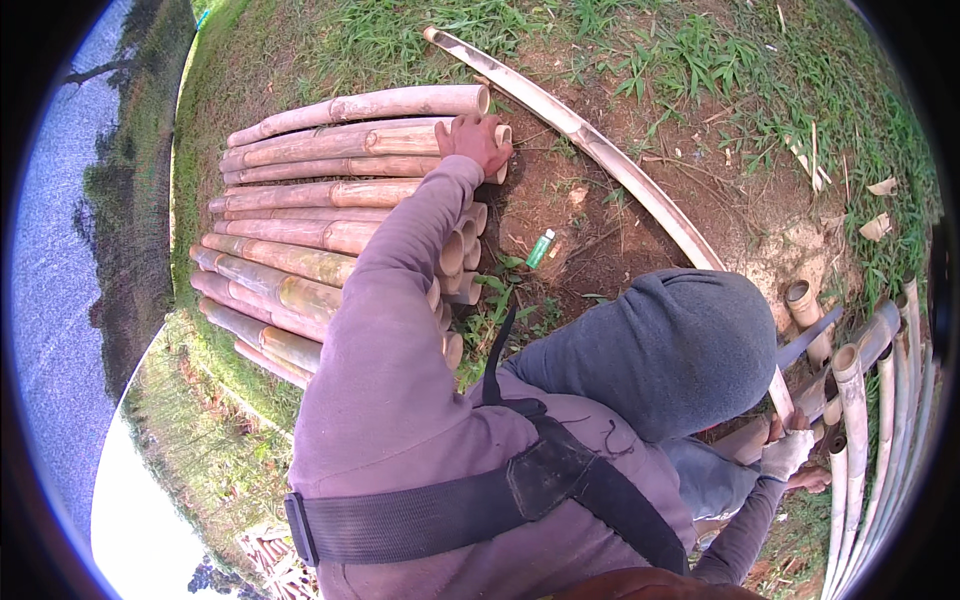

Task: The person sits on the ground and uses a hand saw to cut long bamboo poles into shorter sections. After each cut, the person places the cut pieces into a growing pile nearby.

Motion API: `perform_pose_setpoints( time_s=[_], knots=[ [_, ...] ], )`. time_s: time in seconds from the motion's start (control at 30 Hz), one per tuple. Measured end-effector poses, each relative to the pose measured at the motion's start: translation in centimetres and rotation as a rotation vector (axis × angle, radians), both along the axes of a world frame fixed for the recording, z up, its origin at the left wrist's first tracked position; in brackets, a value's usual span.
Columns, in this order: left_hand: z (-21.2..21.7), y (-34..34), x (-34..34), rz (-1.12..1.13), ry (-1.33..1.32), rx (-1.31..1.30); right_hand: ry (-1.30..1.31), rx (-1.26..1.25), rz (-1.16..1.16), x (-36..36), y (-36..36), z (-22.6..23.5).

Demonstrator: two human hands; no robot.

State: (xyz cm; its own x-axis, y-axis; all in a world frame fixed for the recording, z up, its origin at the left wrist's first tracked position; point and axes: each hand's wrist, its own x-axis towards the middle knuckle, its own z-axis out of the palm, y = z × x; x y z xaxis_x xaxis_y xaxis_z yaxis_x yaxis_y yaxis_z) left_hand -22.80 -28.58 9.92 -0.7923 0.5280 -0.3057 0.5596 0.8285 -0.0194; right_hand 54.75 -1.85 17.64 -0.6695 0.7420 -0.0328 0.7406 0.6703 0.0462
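My left hand [476,141], bare, is stretched out to the far side. Its fingers curl over the cut end of a bamboo pole [340,147] in a stack. A long split bamboo strip [610,160] lies diagonally across the ground and passes behind my bent knee. Low on the right, my right hand [788,450], with a white covering, closes around the strip's near end, which is partly hidden. Close above that hand shows a grey-blue curved piece [808,338], perhaps a blade; I cannot tell what it is attached to.
More bamboo poles [300,290] are stacked at left, cut ends facing me. Several upright or leaning bamboo lengths [850,400] crowd the right edge. A small green-and-white tube [540,248] lies on bare soil. Grass [690,55] grows beyond. A dark strap [420,522] crosses my body.
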Motion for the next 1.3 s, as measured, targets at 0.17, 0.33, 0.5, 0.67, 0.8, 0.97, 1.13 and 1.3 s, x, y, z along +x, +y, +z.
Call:
perform_pose_setpoints(
  time_s=[0.17,0.33,0.5,0.67,0.8,0.97,1.13,1.3],
  knots=[
    [1.0,-0.2,-0.6,0.085,-0.037,-0.055,0.048,-0.028,-0.003,-0.2,-1.3,1.0],
    [1.9,-1.2,-1.7,-0.016,-0.008,-0.151,0.097,-0.043,-0.049,1.3,-2.9,0.9],
    [0.6,-0.9,-1.6,-0.004,0.094,-0.009,0.160,0.000,-0.112,-0.7,-4.6,0.9],
    [2.6,6.2,6.4,-0.769,0.146,0.735,0.075,0.085,-0.138,-5.0,-4.5,2.6],
    [2.1,15.4,14.5,-1.254,0.367,0.808,0.160,0.098,-0.170,-5.0,-6.9,0.4],
    [6.0,24.0,23.0,-1.289,-0.521,0.566,0.073,-0.197,-0.284,-6.1,-10.3,1.3],
    [8.9,34.4,36.3,-1.649,-0.714,0.473,-0.007,-0.415,-0.462,-6.0,-16.2,-0.2],
    [12.6,42.1,52.0,-1.927,-0.452,0.452,0.104,-0.403,-0.507,-5.9,-16.0,-2.7]
  ],
)
